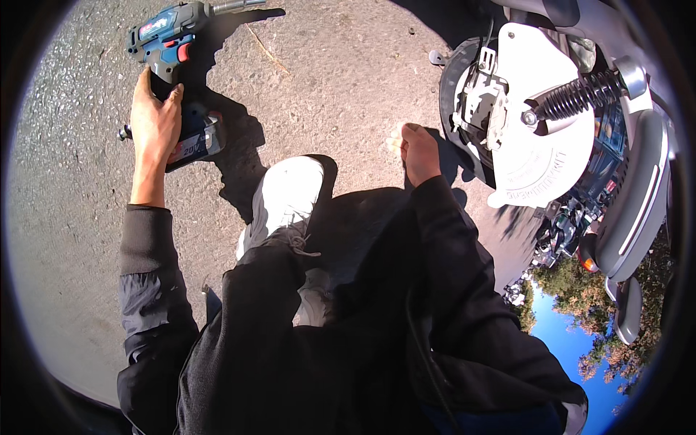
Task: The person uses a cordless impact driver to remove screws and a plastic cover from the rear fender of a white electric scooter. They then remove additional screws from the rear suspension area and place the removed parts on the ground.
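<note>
At the upper left, a blue and black cordless impact wrench [168, 32] with a red trigger and a long socket bit at its nose lies on the pavement. My left hand [156, 119] grips its handle just above the battery, thumb on one side and fingers on the other. My right hand [420, 154] is curled closed over the ground, close to the scooter's wheel [464, 109]. Whatever its fingers may hold is hidden. Beside that hand, a white cover plate [547, 159] and a black coil-spring shock absorber [580, 98] belong to the grey and white scooter.
The grey scooter body [638, 196] fills the right side, with an orange and red light [587, 257] on it. A small metal piece [436, 57] lies by the wheel. My white shoe [290, 192] stands on the rough pavement [348, 80] between my hands. Several parked vehicles are farther off.
</note>
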{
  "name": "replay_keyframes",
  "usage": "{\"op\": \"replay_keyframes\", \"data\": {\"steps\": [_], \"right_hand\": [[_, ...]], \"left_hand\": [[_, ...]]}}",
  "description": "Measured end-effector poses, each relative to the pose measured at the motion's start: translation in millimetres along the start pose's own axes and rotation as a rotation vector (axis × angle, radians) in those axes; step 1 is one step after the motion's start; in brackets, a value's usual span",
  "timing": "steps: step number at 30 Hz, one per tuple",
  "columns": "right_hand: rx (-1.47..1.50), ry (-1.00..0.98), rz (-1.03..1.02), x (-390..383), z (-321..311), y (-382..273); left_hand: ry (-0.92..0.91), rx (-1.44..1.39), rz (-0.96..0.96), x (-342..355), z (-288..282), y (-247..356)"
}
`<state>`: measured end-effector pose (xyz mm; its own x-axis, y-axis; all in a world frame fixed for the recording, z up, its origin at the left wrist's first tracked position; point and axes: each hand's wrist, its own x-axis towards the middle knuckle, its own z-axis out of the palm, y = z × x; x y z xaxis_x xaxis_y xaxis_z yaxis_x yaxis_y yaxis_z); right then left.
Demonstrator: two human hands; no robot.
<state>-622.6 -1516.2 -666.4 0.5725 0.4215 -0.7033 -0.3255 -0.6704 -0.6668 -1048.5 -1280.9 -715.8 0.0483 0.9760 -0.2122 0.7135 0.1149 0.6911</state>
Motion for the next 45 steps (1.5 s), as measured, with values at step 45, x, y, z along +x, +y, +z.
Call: {"op": "replay_keyframes", "data": {"steps": [45], "right_hand": [[0.806, 0.377, 0.074, 85.8, -83.6, 33.9]], "left_hand": [[-0.029, 0.165, 0.091, 1.5, 3.3, -11.2]]}}
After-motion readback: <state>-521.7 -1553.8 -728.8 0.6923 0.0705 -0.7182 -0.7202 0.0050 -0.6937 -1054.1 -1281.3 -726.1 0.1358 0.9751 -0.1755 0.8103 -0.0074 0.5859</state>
